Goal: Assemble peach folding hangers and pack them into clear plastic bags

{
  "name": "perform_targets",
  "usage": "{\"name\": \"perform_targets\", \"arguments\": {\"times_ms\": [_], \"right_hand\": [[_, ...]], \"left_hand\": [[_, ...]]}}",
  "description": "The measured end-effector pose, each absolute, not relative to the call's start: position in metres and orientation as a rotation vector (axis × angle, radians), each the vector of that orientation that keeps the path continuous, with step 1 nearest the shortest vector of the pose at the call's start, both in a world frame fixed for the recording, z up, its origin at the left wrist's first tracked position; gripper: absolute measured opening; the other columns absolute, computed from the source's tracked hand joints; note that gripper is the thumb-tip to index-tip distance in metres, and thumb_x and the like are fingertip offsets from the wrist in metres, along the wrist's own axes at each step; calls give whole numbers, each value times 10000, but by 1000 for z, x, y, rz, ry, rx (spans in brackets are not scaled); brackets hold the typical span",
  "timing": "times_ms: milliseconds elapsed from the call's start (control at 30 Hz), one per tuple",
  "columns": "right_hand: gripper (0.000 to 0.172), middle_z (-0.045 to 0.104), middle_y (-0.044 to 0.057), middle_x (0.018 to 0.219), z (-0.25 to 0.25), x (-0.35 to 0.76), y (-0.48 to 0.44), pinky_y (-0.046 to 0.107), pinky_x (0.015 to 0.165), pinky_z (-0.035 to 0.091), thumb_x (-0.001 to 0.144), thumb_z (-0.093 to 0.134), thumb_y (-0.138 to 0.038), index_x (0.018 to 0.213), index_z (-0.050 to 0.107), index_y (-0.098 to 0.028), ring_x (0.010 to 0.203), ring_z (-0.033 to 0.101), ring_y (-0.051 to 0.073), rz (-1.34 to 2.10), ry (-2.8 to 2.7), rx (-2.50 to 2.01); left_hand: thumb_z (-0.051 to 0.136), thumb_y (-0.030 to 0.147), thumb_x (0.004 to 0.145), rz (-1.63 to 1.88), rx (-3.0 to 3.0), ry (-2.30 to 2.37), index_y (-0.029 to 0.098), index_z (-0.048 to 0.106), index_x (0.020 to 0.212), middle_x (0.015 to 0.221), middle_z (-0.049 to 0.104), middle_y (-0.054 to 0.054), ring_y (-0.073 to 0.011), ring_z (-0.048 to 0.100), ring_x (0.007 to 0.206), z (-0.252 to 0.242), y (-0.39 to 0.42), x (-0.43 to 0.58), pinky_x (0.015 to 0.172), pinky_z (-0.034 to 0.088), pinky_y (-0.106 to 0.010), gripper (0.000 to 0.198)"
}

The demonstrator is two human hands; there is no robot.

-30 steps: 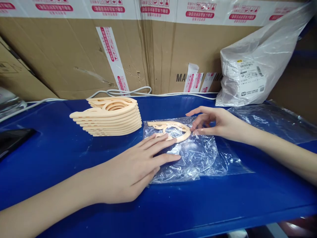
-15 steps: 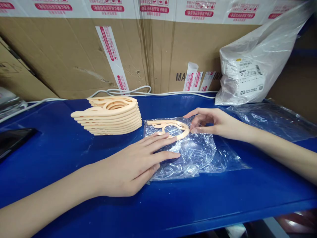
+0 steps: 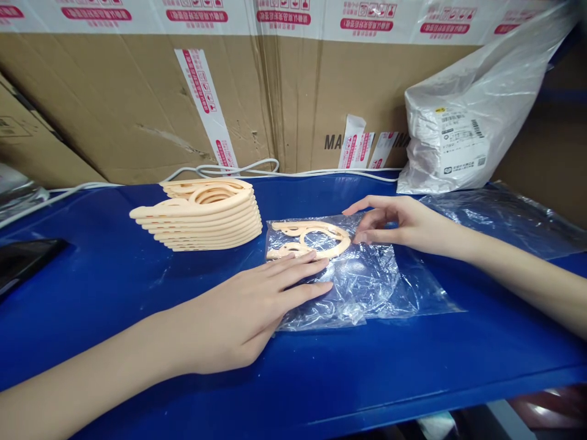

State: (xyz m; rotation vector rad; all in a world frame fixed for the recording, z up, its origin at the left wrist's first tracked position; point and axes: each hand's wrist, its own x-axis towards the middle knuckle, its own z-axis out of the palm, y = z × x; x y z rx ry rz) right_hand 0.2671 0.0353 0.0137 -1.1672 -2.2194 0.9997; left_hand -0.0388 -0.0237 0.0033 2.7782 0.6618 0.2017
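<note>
Our left hand (image 3: pixel 257 305) lies spread at the near edge of the folded hanger (image 3: pixel 340 247), long axis left-right amid clear plastic (image 3: pixel 362 290); our right hand (image 3: pixel 403 223) curls at its right end, pinch unconfirmed.

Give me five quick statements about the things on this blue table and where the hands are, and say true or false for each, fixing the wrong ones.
1. The stack of cream pieces stands left of the clear plastic. True.
2. The left hand is clenched in a fist. False: its fingers are stretched out over the clear plastic.
3. The right hand has its fingertips at the curved end of the single cream piece. True.
4. The white bag stands at the far left of the table. False: it stands at the back, on the right.
5. A dark flat object lies near the table's left side. True.
</note>
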Motion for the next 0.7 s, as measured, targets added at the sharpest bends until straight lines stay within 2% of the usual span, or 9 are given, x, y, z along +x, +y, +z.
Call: {"name": "perform_targets", "arguments": {"times_ms": [133, 300, 367, 467, 567, 633, 700], "right_hand": [[429, 759, 28, 823, 17, 267, 34, 392, 713, 554, 853, 649, -444, 1206, 565, -214, 718, 699, 196, 929, -2202, -1224], [460, 739, 22, 753, 17, 269, 34, 388, 592, 532, 891, 597, -448, 1283, 493, -230, 579, 659, 183, 900, -2077, -1262], [445, 741, 25, 750, 16, 270, 34, 361, 518, 495, 911, 575, -441, 1294, 490, -230, 531, 649, 174, 917, -2057, -1274], [464, 752, 26, 754, 17, 270, 33, 313, 412, 394, 937, 539, -451, 1341, 479, -232, 464, 623, 152, 1022, -2088, -1242], [511, 778, 46, 868, 20, 269, 30, 291, 396, 365, 948, 525, -455, 1406, 428, -250, 472, 629, 137, 1201, -2135, -1142], [522, 780, 64, 954, 21, 268, 28, 287, 400, 379, 954, 516, -454, 1424, 403, -257, 496, 655, 144, 1303, -2129, -1113], [531, 775, 74, 998, 21, 268, 28, 283, 395, 384, 952, 516, -449, 1433, 397, -259, 514, 674, 154, 1346, -2120, -1118]], "left_hand": [[407, 36, 807, 213, 2825, 573, 264, 374, 1487, 1614, 288, -7, -226, 230, 1499, 2, -22, -40, 1223, 274, -449, 717], [386, -28, 703, 214, 2965, 630, 243, 375, 1473, 1623, 266, -23, -219, 200, 1507, 5, -20, -40, 1243, 201, -479, 816], [379, -6, 766, 286, 3034, 668, 238, 364, 1467, 1612, 294, -34, -219, 212, 1502, 10, -18, -41, 1243, 190, -490, 742], [355, 58, 932, 481, 3112, 812, 244, 377, 1421, 1571, 367, -28, -196, 264, 1476, 26, -12, -48, 1236, 204, -471, 523], [382, 128, 993, 736, 3171, 947, 216, 432, 1334, 1526, 420, -33, -194, 350, 1424, 48, -4, -63, 1217, 235, -443, 356], [434, 227, 1001, 825, 3165, 1118, 187, 449, 1334, 1515, 435, -50, -217, 379, 1407, 60, 3, -76, 1219, 222, -420, 336], [453, 365, 1003, 738, 3100, 1370, 137, 404, 1400, 1533, 400, -70, -250, 354, 1415, 69, 12, -87, 1222, 191, -386, 460]]}}
